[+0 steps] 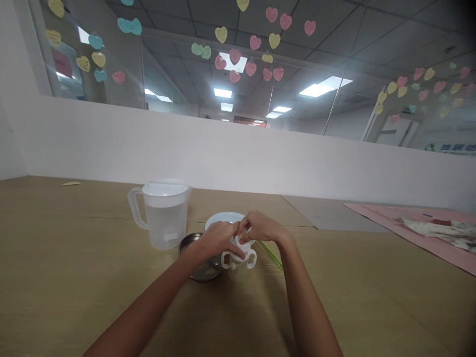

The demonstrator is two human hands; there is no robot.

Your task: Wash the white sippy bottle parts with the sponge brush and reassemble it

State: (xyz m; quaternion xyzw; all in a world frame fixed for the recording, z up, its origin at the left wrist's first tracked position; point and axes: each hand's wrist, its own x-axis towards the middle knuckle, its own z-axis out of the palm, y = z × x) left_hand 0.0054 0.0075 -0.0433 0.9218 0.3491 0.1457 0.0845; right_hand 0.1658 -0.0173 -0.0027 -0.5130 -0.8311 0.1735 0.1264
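A small clear sippy cup (238, 273) with two white side handles stands upright on the table, close in front of me. My left hand (220, 238) is closed around the white top of the cup, its thumb stretched over the lid. From the other side, my right hand (262, 226) pinches at the same top with bent fingers. Some fingertips of both hands are hidden behind the lid. Just left of the cup lies a round metal dish (205, 272), partly covered by my left forearm. Behind my hands a white plate (223, 216) shows its far rim.
A lidded clear plastic pitcher (166, 220) stands at the back left, seemingly with water inside. Green stalks (272, 255) lie beside my right wrist. A pink cloth (375, 218) with crumpled white material (435, 230) is at far right. A white wall with windows closes the back.
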